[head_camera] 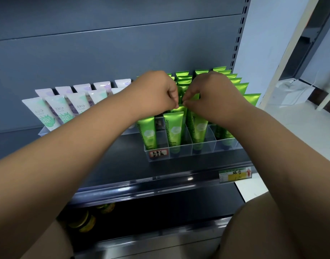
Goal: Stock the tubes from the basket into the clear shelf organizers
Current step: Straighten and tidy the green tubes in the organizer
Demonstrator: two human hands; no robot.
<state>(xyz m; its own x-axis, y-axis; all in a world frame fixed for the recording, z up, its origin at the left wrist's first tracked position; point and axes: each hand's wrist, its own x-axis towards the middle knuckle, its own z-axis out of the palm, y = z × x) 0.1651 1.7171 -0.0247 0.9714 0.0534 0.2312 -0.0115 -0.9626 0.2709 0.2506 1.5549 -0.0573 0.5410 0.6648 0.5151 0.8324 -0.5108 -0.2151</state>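
Pinching the flat crimped top of one green tube (179, 109), the left hand (160, 90) and the right hand (209, 94) meet above the right-hand clear organizer (188, 153). The fingers of both hands are curled inward, and the fingertips close on the tube's upper edge from opposite sides. The backs of the hands face the camera, so the exact contact under the fingers is partly hidden. The green tube stands upright in the second row of the organizer, directly behind the front-row tube (173, 130) marked "Chamomile". The organizer is divided into compartments, and further green tubes fill its rows back toward the grey rear panel (123, 43). A red-bordered handwritten label (159, 153) is stuck on the organizer's front wall near its left corner. To the left, a second clear organizer (41, 132) holds white tubes (48, 113) with green and purple prints, set in rows. Both organizers sit on the dark shelf (113, 161). A yellow and green price tag (235, 174) with a red arrow is fixed in the shelf's front rail. On the lower shelf, yellow-lidded jars (84, 221) are visible but blurred.
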